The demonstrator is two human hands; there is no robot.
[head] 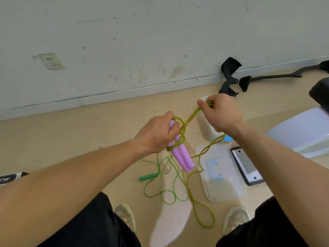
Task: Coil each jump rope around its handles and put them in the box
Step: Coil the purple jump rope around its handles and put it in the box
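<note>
Left hand (pixel 158 134) gripped purple handles (pixel 181 155) with yellow-green rope (pixel 188 120) looped round; right hand (pixel 220 113) pinched rope taut

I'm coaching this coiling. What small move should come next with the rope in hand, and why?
Probably swing the right hand round the purple handles to lay another turn. The left hand grips both handles together with a few turns on them, the right hand pinches the yellow-green cord taut, and much of it lies loose on the floor.
</note>
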